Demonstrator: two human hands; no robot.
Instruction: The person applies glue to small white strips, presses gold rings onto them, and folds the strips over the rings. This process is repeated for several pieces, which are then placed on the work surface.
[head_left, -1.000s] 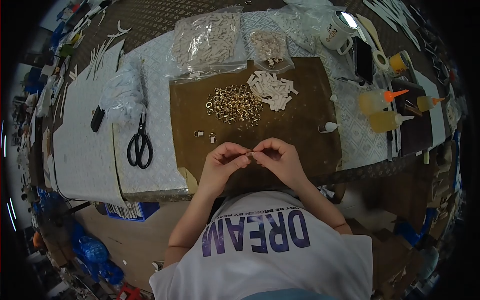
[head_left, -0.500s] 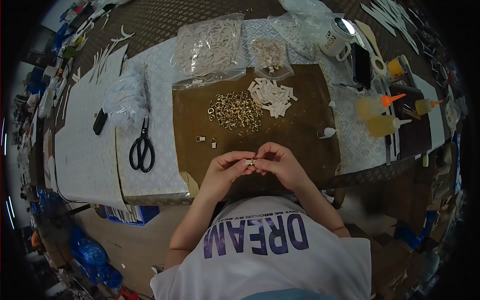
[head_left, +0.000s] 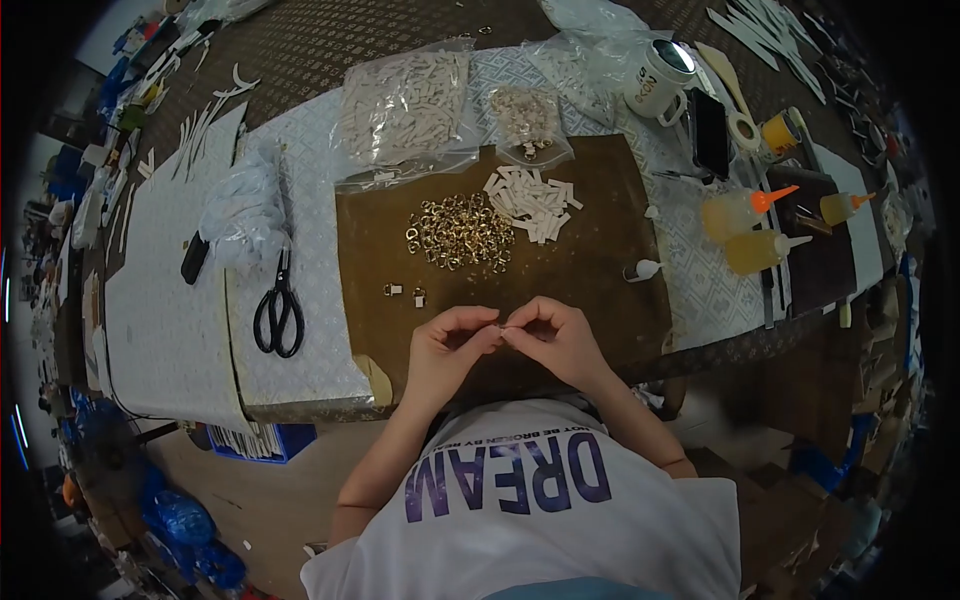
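Note:
Both hands meet over the near edge of the brown mat [head_left: 600,280]. My left hand [head_left: 448,350] and my right hand [head_left: 558,343] pinch a small white strip tab between thumbs and fingertips; now the fingers cover nearly all of it. Beyond them lies a heap of gold-coloured metal rings [head_left: 460,233], beside a pile of short white strips [head_left: 533,203]. To the left of the heap's near side, two white tabs with metal rings rest on the mat, one tab [head_left: 394,290] left of the other tab [head_left: 419,297].
Black-handled scissors [head_left: 278,317] and a wrapped plastic bag [head_left: 246,215] lie left. Behind the mat are a bag of white strips [head_left: 405,105] and a smaller bag [head_left: 527,118]. On the right are a mug [head_left: 660,80], a phone [head_left: 709,135] and an orange-tipped bottle [head_left: 735,210].
The white tab with metal, visible between my fingertips before, is now mostly hidden as the fingertips come together. The whole view has shifted slightly; the items on the mat stay in place.

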